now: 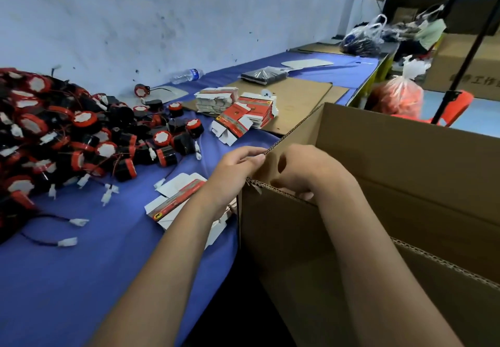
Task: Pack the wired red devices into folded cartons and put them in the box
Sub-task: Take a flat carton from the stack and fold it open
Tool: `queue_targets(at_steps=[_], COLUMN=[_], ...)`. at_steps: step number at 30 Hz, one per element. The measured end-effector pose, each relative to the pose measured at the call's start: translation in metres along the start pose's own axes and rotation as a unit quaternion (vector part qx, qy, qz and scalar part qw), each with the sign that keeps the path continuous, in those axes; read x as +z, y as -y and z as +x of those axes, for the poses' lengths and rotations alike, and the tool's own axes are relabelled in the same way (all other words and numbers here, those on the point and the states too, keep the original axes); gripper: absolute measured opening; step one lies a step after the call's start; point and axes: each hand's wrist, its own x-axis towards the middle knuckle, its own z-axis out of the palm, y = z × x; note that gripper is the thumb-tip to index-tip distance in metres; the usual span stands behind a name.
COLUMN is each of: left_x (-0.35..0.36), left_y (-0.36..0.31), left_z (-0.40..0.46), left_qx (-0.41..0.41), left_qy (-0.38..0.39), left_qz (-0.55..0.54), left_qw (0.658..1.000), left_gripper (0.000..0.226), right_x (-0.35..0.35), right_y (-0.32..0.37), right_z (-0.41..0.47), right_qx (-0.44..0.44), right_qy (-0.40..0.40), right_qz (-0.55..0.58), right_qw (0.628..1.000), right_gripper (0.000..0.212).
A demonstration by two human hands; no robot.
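We have the big cardboard box [378, 162] standing open off the bench's near right corner, its inside hidden from us by its walls. Our left hand [238, 173] pinches the upright flap's corrugated edge, fingers curled on it; our right hand [303, 176] dips over the box's near rim, fingers tucked inside, grip impossible to tell. The wired red devices [67, 135] heap along the bench's left edge, flat cartons [243, 111] stacked mid-bench, one carton [176, 200] by our left wrist.
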Motion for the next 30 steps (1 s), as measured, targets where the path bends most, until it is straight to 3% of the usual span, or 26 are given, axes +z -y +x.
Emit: queue_targets(at_steps=[3,5,7,9,11,13,15,16,18,21,25,27,30], left_x=[-0.004,-0.012,-0.031,-0.058,-0.085,-0.114,-0.132,-0.138,-0.141,-0.143,-0.139,-0.135,-0.144], left_y=[0.002,0.003,0.010,0.023,0.035,0.048,0.057,0.061,0.065,0.068,0.068,0.066,0.054], left_z=[-0.005,-0.011,-0.019,-0.032,-0.048,-0.062,-0.067,-0.067,-0.065,-0.059,-0.048,-0.043,-0.046], left_qx=[0.003,0.003,0.001,-0.003,-0.043,-0.124,-0.187,-0.204,-0.225,-0.204,-0.189,-0.188,-0.125], left_qy=[-0.010,-0.035,-0.115,-0.241,-0.362,-0.463,-0.463,-0.443,-0.412,-0.426,-0.440,-0.426,-0.451], left_qz=[0.011,0.021,0.035,0.056,0.073,0.122,0.116,0.063,-0.040,-0.088,-0.152,-0.142,-0.087], left_qw=[1.000,0.999,0.993,0.969,0.928,0.869,0.859,0.871,0.882,0.877,0.865,0.874,0.879], left_gripper=[0.025,0.033,0.034,0.039,0.029,0.018,0.007,0.008,0.006,0.012,0.012,0.012,0.027], right_x=[0.001,0.006,0.019,0.041,0.067,0.092,0.113,0.122,0.138,0.143,0.131,0.126,0.122], right_y=[0.014,0.036,0.072,0.110,0.138,0.157,0.163,0.167,0.170,0.169,0.163,0.165,0.171], right_z=[-0.003,-0.007,-0.010,-0.005,0.009,0.023,0.032,0.036,0.041,0.045,0.049,0.049,0.045], right_qx=[-0.009,-0.081,-0.202,-0.279,-0.289,-0.251,-0.188,-0.168,-0.161,-0.184,-0.211,-0.224,-0.223], right_qy=[-0.197,-0.368,-0.428,-0.364,-0.231,-0.076,0.035,0.055,0.038,-0.004,0.066,0.091,0.030], right_qz=[0.040,0.097,0.162,0.183,0.125,0.030,-0.060,-0.093,-0.128,-0.079,0.033,0.069,0.069], right_qw=[0.980,0.921,0.866,0.869,0.921,0.965,0.980,0.980,0.978,0.980,0.975,0.968,0.972], right_gripper=[0.016,0.010,0.005,0.005,0.014,0.042,0.083,0.096,0.097,0.073,0.053,0.075,0.113])
